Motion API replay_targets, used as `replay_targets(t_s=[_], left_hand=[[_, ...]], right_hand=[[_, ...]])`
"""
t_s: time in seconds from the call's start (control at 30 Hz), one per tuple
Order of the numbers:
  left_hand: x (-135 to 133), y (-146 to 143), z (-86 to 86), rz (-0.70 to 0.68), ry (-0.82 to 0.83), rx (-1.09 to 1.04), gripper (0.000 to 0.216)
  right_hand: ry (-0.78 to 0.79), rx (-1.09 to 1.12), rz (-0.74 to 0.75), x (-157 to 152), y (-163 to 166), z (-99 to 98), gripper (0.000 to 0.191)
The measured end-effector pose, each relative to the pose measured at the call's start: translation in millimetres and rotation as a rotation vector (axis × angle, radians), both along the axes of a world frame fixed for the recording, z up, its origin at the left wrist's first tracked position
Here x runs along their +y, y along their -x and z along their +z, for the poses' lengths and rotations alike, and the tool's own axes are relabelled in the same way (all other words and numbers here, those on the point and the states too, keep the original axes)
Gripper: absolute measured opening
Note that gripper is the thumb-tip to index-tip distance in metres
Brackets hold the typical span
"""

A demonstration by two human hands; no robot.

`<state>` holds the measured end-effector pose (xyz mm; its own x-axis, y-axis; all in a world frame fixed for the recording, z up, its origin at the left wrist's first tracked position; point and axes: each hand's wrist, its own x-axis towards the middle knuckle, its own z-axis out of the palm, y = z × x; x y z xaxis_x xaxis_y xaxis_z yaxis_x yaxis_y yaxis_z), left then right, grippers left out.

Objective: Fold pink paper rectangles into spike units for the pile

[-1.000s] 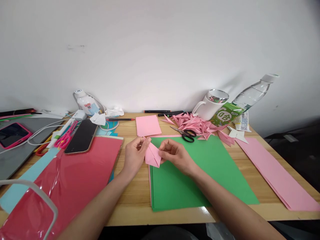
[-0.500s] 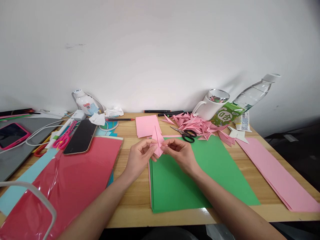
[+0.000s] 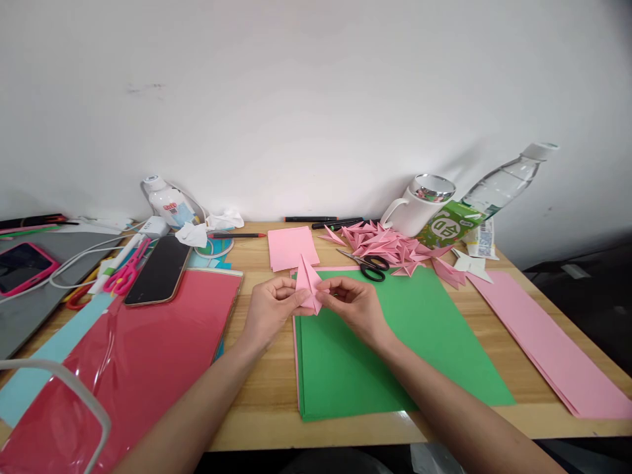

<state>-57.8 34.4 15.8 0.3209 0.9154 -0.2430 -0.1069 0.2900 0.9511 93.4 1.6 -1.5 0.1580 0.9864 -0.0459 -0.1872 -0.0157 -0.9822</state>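
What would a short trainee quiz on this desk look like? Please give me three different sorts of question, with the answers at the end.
1. True or false: only the left hand touches the folded pink paper.

2. Multiple choice: in this view, where is the stack of pink squares relative to the black-handled scissors?
A. To their left
B. To their right
C. On top of them

3. Fill in the blank: the large sheet beneath the right forearm is ____ in colour.

Key:
1. False; the right hand grips it too.
2. A
3. green
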Motion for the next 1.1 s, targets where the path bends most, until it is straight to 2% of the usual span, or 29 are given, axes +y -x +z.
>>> replay_targets(t_s=[0.23, 0.4, 0.63, 0.93, 1.1], left_hand=[[-0.3, 1.4, 0.2, -0.076, -0.018, 0.000, 0.034], [-4.6, -1.3, 4.9, -0.128, 0.022, 0.065, 0.035], [-8.8, -4.3, 3.2, -0.342, 0.116, 0.051, 0.037], [-17.5, -9.7, 3.3, -0.362, 0.182, -0.007, 0.039], [-17.5, -10.1, 2.7, -0.355, 0.158, 0.002, 0.036]], right_hand=[[-0.053, -0.009, 0.057, -1.8, -0.4, 1.7, 0.024], [-0.106, -0.015, -0.004, -1.2, 0.1, 0.5, 0.021], [-0.058, -0.029, -0.055, -1.4, -0.6, 3.8, 0.022], [-0.011, -0.030, -0.071, -3.9, 0.2, 8.0, 0.029], [0.001, -0.023, -0.061, -4.2, 0.0, 8.4, 0.031]])
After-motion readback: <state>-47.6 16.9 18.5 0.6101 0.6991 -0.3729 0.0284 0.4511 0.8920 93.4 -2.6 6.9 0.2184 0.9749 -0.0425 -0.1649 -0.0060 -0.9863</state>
